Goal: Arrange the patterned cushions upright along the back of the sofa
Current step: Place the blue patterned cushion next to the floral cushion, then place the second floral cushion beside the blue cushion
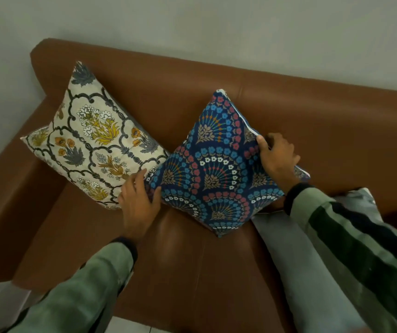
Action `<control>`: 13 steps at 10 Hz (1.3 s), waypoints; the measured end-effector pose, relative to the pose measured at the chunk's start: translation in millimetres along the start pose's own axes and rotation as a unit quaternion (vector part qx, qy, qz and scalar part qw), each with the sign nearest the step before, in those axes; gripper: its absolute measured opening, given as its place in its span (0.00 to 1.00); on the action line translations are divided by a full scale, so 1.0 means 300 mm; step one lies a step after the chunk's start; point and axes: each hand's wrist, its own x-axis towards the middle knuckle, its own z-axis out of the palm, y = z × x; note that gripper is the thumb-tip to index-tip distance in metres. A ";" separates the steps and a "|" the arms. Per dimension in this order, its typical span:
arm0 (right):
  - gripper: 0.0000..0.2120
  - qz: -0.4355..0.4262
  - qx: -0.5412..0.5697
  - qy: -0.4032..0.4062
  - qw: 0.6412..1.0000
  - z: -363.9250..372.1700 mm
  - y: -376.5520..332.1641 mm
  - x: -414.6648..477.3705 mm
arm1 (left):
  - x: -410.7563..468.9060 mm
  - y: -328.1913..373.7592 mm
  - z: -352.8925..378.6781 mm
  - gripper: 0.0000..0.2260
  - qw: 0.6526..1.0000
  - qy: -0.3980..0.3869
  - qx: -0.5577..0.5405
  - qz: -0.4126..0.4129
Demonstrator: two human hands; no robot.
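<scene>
A cream cushion with yellow flowers and dark grey scrollwork leans upright against the brown sofa back in the left corner. To its right stands a navy blue cushion with blue, pink and white fan patterns, tilted on one corner against the backrest. My left hand grips its lower left corner, thumb on the front. My right hand pinches its upper right edge. A grey cushion lies flat on the seat under my right forearm, partly hidden by the striped sleeve.
The sofa's left armrest rises beside the cream cushion. A pale wall stands right behind the backrest. Bare brown seat shows in front of the cushions. A strip of light floor shows at the bottom.
</scene>
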 end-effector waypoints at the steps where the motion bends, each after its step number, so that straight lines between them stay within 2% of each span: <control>1: 0.22 0.013 -0.044 0.021 0.999 -0.059 0.206 -0.094 | -0.148 0.041 0.036 0.20 0.991 0.021 0.026 0.126; 2: 0.25 0.017 -0.080 -0.019 0.996 -0.116 0.472 -0.235 | -0.286 0.071 0.114 0.19 0.963 -0.073 0.051 0.255; 3: 0.36 0.036 -0.150 -0.109 0.982 -0.209 0.781 -0.427 | -0.392 0.185 0.236 0.22 0.926 -0.163 0.055 0.335; 4: 0.46 -0.014 -0.258 -0.199 0.946 -0.271 1.045 -0.593 | -0.459 0.351 0.368 0.32 0.881 -0.258 0.083 0.388; 5: 0.56 -0.107 -0.312 -0.232 0.915 -0.269 1.254 -0.679 | -0.448 0.513 0.511 0.38 0.854 -0.307 0.133 0.398; 6: 0.56 -0.156 -0.345 -0.200 0.904 -0.272 1.401 -0.748 | -0.389 0.623 0.638 0.42 0.870 -0.313 0.165 0.343; 7: 0.51 -0.182 -0.370 -0.150 0.899 -0.277 1.528 -0.783 | -0.352 0.684 0.770 0.47 0.868 -0.334 0.203 0.306; 8: 0.42 -0.184 -0.371 -0.132 0.901 -0.240 1.555 -0.722 | -0.383 0.710 0.857 0.49 0.864 -0.331 0.223 0.307; 9: 0.33 -0.132 -0.326 -0.162 0.922 -0.235 1.503 -0.640 | -0.422 0.695 0.872 0.44 0.887 -0.334 0.165 0.271; 10: 0.33 -0.128 -0.172 -0.167 0.962 -0.344 1.507 -0.608 | -0.434 0.693 0.791 0.40 0.901 -0.353 0.039 0.248; 11: 0.26 -0.058 0.048 -0.140 0.987 -0.563 1.450 -0.600 | -0.431 0.798 0.657 0.48 0.914 -0.369 0.023 0.169; 12: 0.02 0.011 0.159 -0.106 0.982 -0.780 1.313 -0.520 | -0.425 0.930 0.502 0.51 0.928 -0.350 -0.092 0.089; 13: 0.15 0.088 0.185 -0.091 0.975 -0.920 1.202 -0.429 | -0.383 1.014 0.374 0.32 0.914 -0.315 -0.247 0.071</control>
